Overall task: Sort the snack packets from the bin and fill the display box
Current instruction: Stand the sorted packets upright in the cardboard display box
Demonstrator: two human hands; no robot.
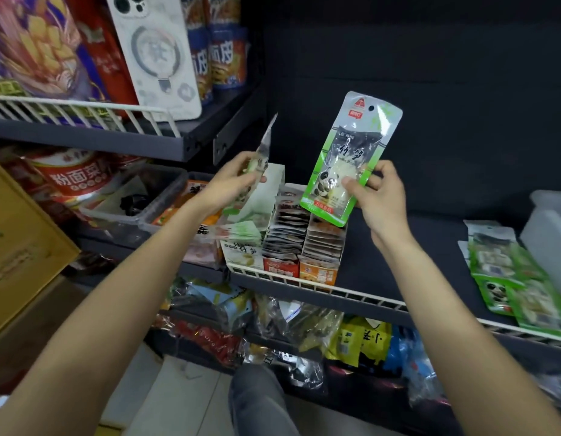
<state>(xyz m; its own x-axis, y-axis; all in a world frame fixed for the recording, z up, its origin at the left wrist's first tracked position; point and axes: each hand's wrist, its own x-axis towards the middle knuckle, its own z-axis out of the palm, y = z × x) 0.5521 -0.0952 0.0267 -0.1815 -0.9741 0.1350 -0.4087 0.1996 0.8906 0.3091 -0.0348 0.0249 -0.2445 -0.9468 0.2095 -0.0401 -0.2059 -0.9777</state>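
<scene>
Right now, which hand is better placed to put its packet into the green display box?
Probably the left hand. It holds its packet edge-on directly above the green display box, whereas the right hand holds its green panda packet over the neighbouring orange box.

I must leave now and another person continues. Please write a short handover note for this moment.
Left hand: grip on an edge-on green panda packet.
Right hand: grip on an upright green panda bamboo-shoot packet, above the boxes.
Done: the red display box and orange display box look full.
Left: the white-green display box needs filling; loose green packets lie right on the shelf.
</scene>
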